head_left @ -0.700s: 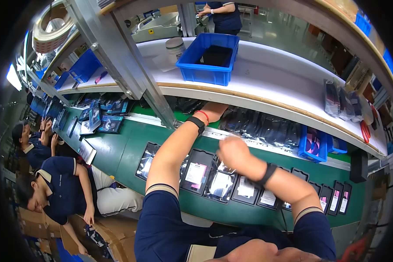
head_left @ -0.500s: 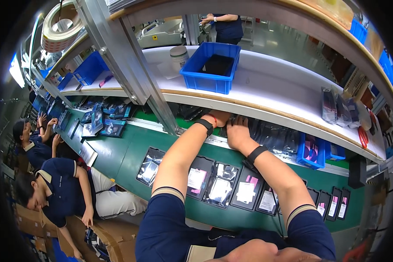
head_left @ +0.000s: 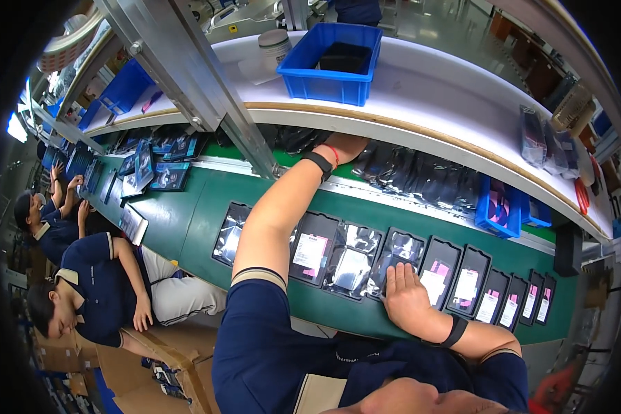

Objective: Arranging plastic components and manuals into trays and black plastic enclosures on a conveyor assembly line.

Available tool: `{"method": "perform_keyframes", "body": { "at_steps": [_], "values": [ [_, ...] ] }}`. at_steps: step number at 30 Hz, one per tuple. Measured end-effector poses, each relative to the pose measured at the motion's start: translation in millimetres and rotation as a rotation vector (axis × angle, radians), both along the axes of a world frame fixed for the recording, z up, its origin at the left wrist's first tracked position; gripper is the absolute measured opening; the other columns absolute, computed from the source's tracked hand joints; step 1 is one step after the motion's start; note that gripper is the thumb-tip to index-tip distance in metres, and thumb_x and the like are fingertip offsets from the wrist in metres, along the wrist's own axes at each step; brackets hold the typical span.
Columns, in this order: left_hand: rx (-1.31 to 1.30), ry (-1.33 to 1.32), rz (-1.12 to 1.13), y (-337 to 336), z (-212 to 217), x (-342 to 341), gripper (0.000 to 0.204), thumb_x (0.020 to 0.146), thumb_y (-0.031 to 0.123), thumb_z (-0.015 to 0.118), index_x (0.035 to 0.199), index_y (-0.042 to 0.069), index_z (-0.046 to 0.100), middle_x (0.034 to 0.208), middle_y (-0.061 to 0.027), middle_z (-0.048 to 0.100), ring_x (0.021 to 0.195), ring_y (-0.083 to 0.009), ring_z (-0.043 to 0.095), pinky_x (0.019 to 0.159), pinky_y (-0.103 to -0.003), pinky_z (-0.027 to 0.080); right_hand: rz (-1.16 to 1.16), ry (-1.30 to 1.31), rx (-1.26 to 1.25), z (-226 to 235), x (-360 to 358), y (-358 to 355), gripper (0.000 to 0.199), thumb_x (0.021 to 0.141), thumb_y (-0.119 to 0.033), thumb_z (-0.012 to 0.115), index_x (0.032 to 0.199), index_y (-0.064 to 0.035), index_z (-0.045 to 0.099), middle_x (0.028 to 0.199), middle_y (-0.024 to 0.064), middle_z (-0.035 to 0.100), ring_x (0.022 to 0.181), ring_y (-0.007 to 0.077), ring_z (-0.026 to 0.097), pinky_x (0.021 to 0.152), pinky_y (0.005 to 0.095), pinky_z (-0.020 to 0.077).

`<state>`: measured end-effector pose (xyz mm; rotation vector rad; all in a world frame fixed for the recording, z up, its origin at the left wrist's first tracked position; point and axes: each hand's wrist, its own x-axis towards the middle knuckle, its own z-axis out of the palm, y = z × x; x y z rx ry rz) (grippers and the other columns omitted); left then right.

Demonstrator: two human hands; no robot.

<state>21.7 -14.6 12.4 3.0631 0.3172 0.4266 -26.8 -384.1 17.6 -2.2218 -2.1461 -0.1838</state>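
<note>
Black trays run in a row along the green bench. My right hand [head_left: 407,298] lies with fingers stretched out on the lower part of a tray holding a clear plastic-wrapped black piece [head_left: 401,245]. Left of it is a tray with a shiny clear bag [head_left: 352,264], then a tray with a white label and pink pieces [head_left: 312,250]. My left hand [head_left: 346,147] reaches under the shelf, beside a row of bagged black items [head_left: 421,172]; its fingers are hidden. Another bagged tray [head_left: 230,234] is left of my left forearm.
A white shelf [head_left: 448,114] above the bench carries a blue bin [head_left: 328,86] and a white jar [head_left: 274,47]. A metal post [head_left: 200,83] stands left of my left arm. A small blue bin [head_left: 497,207] sits at right under the shelf. Co-workers [head_left: 96,290] are at left.
My right hand has come down from under the shelf to a tray, where a clear plastic-wrapped piece now lies. My left hand stays under the shelf. The view has shifted.
</note>
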Motion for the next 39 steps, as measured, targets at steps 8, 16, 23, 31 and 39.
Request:
{"method": "perform_keyframes", "body": {
  "at_steps": [8, 16, 23, 31, 39],
  "values": [
    [-0.210, -0.025, 0.066, -6, 8, -15, 0.041, 0.091, 0.022, 0.040, 0.129, 0.007, 0.044, 0.135, -0.0182, 0.041, 0.126, -0.0329, 0.037, 0.106, -0.039, 0.028, -0.053, 0.334, -0.116, 47, 48, 81, 0.033, 0.075, -0.033, 0.063, 0.074, 0.0005, 0.061, 0.068, 0.0188, 0.061, 0.066, 0.0373, 0.061, 0.061, 0.0438, 0.0499],
    [0.215, 0.127, 0.027, -5, -1, -10, 0.049, 0.083, 0.023, 0.048, 0.129, 0.008, 0.046, 0.135, -0.0179, 0.042, 0.126, -0.0338, 0.037, 0.106, -0.042, 0.027, -0.180, 0.060, -0.054, 14, 75, 209, 0.060, 0.069, -0.022, 0.063, 0.118, 0.0075, 0.048, 0.123, 0.0295, 0.046, 0.120, 0.0391, 0.041, 0.100, 0.0454, 0.0311],
    [0.148, 0.101, 0.046, 7, -15, -3, 0.046, 0.083, 0.021, 0.046, 0.127, 0.006, 0.047, 0.133, -0.0186, 0.043, 0.124, -0.0350, 0.039, 0.105, -0.043, 0.028, 0.029, -0.167, 0.096, 1, 74, 177, 0.022, 0.070, -0.010, 0.055, 0.088, 0.0014, 0.062, 0.094, 0.0184, 0.062, 0.090, 0.0307, 0.058, 0.073, 0.0370, 0.0452],
    [0.217, -0.118, -0.063, 8, -6, -17, 0.032, 0.088, 0.021, 0.046, 0.113, 0.004, 0.057, 0.119, -0.0172, 0.053, 0.116, -0.0327, 0.047, 0.100, -0.038, 0.035, 0.053, 0.189, 0.335, 55, 69, -27, 0.044, 0.063, -0.003, 0.059, 0.106, -0.0015, 0.059, 0.101, 0.0166, 0.060, 0.096, 0.0313, 0.058, 0.080, 0.0397, 0.0487],
    [0.361, 0.053, -0.255, -5, -1, -66, 0.007, 0.071, 0.008, 0.055, 0.069, 0.005, 0.061, 0.076, -0.0102, 0.060, 0.073, -0.0269, 0.062, 0.069, -0.038, 0.051, 0.053, 0.224, 0.039, 27, 57, -74, 0.065, 0.072, -0.048, 0.066, 0.105, 0.0072, 0.057, 0.102, 0.0220, 0.059, 0.099, 0.0370, 0.056, 0.094, 0.0446, 0.0400]
  ]
}}
